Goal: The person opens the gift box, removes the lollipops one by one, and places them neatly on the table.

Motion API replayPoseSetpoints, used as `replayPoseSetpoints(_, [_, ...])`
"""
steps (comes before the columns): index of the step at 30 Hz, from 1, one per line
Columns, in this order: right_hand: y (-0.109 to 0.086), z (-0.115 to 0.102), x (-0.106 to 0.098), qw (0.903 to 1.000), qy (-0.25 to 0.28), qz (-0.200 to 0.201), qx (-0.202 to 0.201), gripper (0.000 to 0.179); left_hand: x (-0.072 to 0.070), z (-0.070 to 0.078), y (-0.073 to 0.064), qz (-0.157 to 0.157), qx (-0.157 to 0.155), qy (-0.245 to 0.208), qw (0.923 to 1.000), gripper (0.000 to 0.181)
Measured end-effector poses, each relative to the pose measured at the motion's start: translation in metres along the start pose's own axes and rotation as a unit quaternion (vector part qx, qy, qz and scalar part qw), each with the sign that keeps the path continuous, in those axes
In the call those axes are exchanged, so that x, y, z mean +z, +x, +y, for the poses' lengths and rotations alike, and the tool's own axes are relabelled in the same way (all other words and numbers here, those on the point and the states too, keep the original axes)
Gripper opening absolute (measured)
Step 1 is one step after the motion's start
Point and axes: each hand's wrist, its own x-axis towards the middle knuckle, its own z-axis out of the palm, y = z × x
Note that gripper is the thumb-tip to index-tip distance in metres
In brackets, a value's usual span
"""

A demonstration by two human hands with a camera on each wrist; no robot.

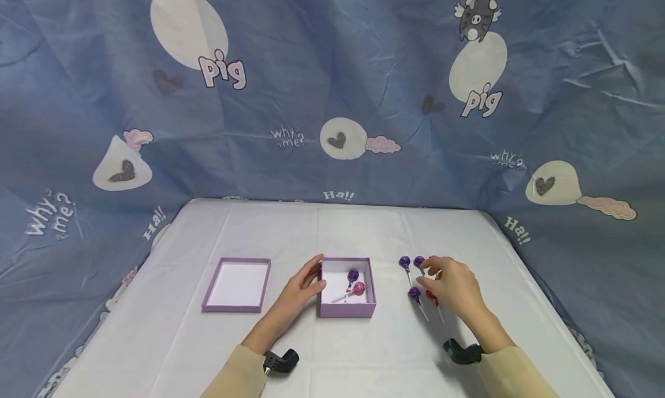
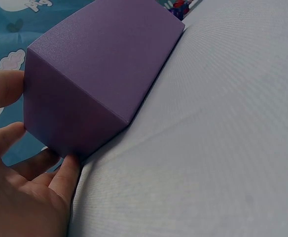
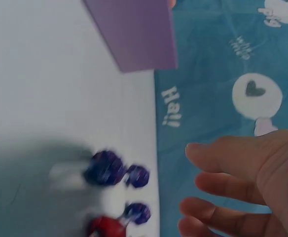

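Observation:
On the white table stands an open purple box (image 1: 347, 310) holding a purple lollipop (image 1: 353, 275) and a pink lollipop (image 1: 359, 288). My left hand (image 1: 295, 294) grips its left wall, thumb at the rim, fingers at the far corner; the left wrist view shows the outer walls of the box (image 2: 104, 59). To the right, my right hand (image 1: 453, 283) hovers above several loose lollipops, including purple ones (image 1: 404, 261) and a red one (image 1: 430, 295). In the right wrist view nothing shows between its parted thumb and fingers. It partly hides red lollipops behind it.
A shallow purple-rimmed lid (image 1: 236, 310) with a white inside lies left of the box. Behind the table (image 1: 358, 352) hangs a blue printed cloth (image 1: 291, 86). Each wrist carries a black camera (image 1: 281, 361).

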Motion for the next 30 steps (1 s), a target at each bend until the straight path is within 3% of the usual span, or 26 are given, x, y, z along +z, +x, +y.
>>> replayPoseSetpoints(17, [0.015, -0.047, 0.014, 0.9953, 0.082, 0.011, -0.05, 0.025, -0.001, 0.0, 0.0, 0.003, 0.0, -0.001, 1.0, 0.063])
replayPoseSetpoints(30, [0.016, -0.075, 0.031, 0.9912, 0.111, -0.019, -0.069, 0.031, 0.0, 0.001, 0.001, -0.003, 0.006, 0.003, 1.0, 0.064])
